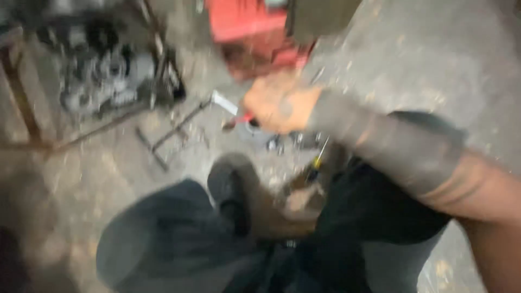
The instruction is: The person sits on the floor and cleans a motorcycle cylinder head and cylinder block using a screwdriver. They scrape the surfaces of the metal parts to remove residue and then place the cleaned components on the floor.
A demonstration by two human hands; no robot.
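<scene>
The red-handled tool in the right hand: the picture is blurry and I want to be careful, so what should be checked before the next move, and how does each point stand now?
1. Right hand closed on the red-handled tool: ok.
2. Tool tip visible and identifiable: cannot tell, blurred.
3. Left hand in view: not ok, not seen.
4. Screwdriver on the floor apart from the hand: ok.
5. Shoe away from the tool: ok.

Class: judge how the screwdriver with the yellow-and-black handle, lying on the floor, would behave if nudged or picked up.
The screwdriver looks like a stiff, slim shaft, so it would probably not bend. Its rounded handle suggests it may roll on the concrete floor. It seems light enough for one hand, though blur hides detail.
</scene>
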